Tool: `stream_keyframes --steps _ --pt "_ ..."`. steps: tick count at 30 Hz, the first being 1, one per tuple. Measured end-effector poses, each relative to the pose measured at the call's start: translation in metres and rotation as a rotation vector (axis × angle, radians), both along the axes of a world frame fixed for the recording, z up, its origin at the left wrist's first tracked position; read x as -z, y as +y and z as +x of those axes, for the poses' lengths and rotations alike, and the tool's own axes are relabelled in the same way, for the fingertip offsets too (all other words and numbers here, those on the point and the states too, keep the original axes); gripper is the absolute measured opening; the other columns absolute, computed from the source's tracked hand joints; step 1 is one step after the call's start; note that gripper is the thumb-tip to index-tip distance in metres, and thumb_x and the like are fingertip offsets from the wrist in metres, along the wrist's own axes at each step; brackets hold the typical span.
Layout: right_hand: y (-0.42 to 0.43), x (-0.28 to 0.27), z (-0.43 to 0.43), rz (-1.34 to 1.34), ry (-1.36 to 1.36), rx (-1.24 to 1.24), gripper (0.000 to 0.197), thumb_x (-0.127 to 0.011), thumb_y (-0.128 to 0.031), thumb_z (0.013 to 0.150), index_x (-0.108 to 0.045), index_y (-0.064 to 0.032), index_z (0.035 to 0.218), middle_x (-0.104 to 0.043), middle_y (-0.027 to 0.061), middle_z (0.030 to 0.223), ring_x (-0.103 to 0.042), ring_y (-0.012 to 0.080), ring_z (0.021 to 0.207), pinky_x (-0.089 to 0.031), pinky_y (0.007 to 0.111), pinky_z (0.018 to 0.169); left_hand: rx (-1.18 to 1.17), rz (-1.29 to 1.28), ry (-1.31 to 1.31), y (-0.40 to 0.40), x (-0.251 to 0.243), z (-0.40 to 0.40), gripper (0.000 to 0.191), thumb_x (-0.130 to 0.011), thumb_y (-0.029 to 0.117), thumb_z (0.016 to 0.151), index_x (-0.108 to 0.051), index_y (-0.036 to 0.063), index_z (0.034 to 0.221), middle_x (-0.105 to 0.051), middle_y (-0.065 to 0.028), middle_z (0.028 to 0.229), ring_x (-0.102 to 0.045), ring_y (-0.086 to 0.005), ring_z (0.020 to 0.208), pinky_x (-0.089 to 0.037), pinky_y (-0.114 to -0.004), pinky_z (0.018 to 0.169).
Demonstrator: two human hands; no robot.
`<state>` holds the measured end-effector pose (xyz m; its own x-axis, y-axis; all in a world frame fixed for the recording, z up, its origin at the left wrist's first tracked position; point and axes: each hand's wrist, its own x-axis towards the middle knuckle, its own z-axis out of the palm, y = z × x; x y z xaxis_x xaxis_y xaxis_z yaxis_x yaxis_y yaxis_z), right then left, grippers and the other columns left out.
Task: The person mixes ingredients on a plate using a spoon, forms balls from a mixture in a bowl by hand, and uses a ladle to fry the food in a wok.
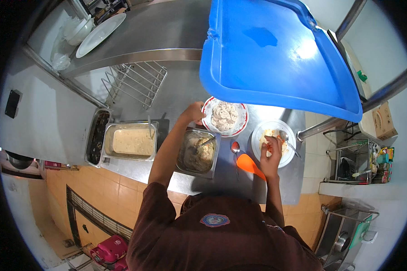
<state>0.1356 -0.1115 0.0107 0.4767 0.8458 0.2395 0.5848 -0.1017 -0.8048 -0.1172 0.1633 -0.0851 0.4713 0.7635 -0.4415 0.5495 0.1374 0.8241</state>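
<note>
My left hand (194,112) is at the left rim of a red-rimmed bowl (243,120) that holds pale, rounded pieces of food (224,116). Over a white plate (256,135) with yellow and reddish food, my right hand (272,149) has its fingertips down at the food; whether they pinch a piece is unclear. A metal spoon (284,136) rests on that plate. Between bowl and plate lie a spoon with a reddish bowl (235,147) and an orange plastic utensil (247,163). Nearer my left forearm, a steel pan (193,169) holds a lumpy pale mixture and a utensil.
A blue plastic tray (274,61) overhangs the steel table (244,193) from above. At left stand a steel pan of creamy mixture (133,141), a dark-filled pan (98,139) and a wire rack (135,83). A steel shelf (156,30) carries a white oval plate (101,35).
</note>
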Motion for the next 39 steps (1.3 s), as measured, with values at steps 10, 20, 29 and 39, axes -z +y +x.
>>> stream_keyframes --steps 10,20,29,39 --pt "0.096 0.035 0.01 -0.215 -0.394 -0.091 0.032 -0.056 -0.021 0.092 -0.06 -0.007 0.121 -0.068 0.015 0.104 -0.061 0.0331 0.101 -0.038 0.051 0.095 0.029 -0.118 0.162 -0.001 -0.023 0.013 0.03 -0.062 0.005 0.081 -0.064 -0.0062 0.109 -0.069 -0.0186 0.076 -0.069 -0.0195 0.057 -0.056 -0.032 0.047" --pt "0.144 0.087 0.027 -0.557 -0.298 -0.161 0.036 -0.051 -0.033 0.095 -0.061 -0.012 0.123 -0.071 0.014 0.102 -0.065 0.0334 0.103 -0.038 0.055 0.096 0.18 -0.051 0.173 0.004 0.001 0.002 0.024 -0.061 -0.005 0.076 -0.069 -0.0052 0.098 -0.071 -0.0204 0.077 -0.072 -0.0239 0.065 -0.059 -0.037 0.057" --pt "0.151 0.064 0.035 -0.732 -0.473 -0.193 0.031 -0.059 -0.032 0.092 -0.066 -0.0199 0.119 -0.073 0.0099 0.103 -0.068 0.0291 0.099 -0.044 0.05 0.089 0.179 -0.259 0.124 0.005 -0.02 0.017 0.022 -0.067 0.0 0.082 -0.067 -0.0018 0.104 -0.072 -0.0152 0.079 -0.071 -0.0194 0.063 -0.06 -0.031 0.056" --pt "0.147 0.051 0.02 -0.478 -0.508 -0.087 0.029 -0.066 -0.022 0.086 -0.069 -0.0224 0.115 -0.064 0.0071 0.112 -0.061 0.03 0.106 -0.041 0.051 0.087 0.287 -0.239 0.034 -0.006 -0.009 0.005 0.026 -0.057 0.002 0.081 -0.067 -0.006 0.105 -0.072 -0.017 0.087 -0.073 -0.025 0.071 -0.059 -0.037 0.059"
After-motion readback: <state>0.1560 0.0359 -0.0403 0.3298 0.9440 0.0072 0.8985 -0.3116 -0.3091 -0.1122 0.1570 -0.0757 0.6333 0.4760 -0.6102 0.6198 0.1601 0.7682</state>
